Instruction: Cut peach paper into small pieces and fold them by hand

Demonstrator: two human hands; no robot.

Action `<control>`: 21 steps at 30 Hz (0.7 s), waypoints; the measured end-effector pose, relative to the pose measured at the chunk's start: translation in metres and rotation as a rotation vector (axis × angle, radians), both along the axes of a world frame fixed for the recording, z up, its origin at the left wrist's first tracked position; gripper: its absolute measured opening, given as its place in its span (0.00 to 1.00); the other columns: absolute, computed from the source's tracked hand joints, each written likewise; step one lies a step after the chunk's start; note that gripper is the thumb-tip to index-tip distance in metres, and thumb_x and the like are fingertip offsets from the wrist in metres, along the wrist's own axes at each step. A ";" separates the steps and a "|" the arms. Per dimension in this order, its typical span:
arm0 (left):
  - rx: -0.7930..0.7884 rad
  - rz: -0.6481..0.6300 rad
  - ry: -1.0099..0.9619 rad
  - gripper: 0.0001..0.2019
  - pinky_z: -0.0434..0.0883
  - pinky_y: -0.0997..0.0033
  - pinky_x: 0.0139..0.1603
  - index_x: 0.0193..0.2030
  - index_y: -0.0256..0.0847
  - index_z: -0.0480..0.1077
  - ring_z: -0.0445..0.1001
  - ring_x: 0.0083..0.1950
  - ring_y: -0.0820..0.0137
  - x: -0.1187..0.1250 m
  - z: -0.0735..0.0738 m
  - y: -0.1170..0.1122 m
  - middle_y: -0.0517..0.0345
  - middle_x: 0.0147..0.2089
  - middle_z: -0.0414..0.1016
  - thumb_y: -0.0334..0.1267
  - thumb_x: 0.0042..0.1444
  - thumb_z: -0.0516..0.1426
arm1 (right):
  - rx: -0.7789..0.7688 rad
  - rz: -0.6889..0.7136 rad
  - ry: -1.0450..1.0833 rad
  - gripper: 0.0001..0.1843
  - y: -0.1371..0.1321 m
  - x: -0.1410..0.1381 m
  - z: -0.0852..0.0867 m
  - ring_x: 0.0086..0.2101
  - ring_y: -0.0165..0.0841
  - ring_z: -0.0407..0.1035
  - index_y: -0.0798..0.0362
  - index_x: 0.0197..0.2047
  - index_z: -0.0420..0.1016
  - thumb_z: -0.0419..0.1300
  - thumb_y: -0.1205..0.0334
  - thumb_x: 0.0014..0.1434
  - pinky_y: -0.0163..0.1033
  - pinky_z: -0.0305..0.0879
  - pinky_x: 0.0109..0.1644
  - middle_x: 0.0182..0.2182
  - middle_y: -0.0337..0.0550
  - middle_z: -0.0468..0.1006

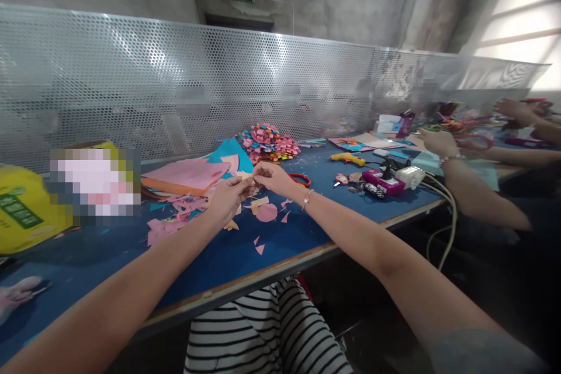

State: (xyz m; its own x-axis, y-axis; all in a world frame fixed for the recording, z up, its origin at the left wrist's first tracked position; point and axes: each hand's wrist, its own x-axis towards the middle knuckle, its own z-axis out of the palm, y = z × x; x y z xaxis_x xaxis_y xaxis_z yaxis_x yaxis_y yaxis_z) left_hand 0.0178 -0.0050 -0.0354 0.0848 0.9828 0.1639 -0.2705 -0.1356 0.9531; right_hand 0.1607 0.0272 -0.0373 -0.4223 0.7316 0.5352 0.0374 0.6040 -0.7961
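My left hand (232, 197) and my right hand (272, 180) meet above the table, fingertips pinched together around a small piece of cream paper (244, 175). Its shape is mostly hidden by the fingers. Under my hands lie a pink paper circle (265, 213), cream paper scraps and small pink offcuts (260, 249). Left of my left hand are shredded pink trimmings (169, 228) and a stack of coloured sheets with pink paper (188, 174) on top. Red-handled scissors (300, 179) lie just behind my right wrist, partly covered.
A heap of small coloured paper pieces (268, 143) sits behind my hands. To the right are a yellow glue gun (347, 159), a purple power strip (383, 184) with cables, and another person's hand (440, 145). A yellow bag (33, 210) stands left. A perforated metal screen (131, 87) borders the back.
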 end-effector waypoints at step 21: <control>-0.153 0.015 -0.192 0.02 0.67 0.83 0.24 0.21 0.33 0.72 0.67 0.22 0.80 0.001 0.014 -0.002 0.58 0.19 0.71 0.26 0.40 0.59 | 0.430 -0.224 -0.253 0.11 -0.010 0.007 0.009 0.29 0.26 0.67 0.56 0.36 0.75 0.52 0.64 0.55 0.30 0.62 0.32 0.30 0.41 0.77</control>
State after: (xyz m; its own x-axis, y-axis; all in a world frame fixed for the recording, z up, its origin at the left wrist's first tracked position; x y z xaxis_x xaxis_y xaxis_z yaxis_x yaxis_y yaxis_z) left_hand 0.0187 -0.0072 -0.0218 0.0514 0.9984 0.0242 -0.4474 0.0013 0.8943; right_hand 0.1678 0.0170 -0.0286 -0.4356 0.5559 0.7079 0.3610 0.8284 -0.4284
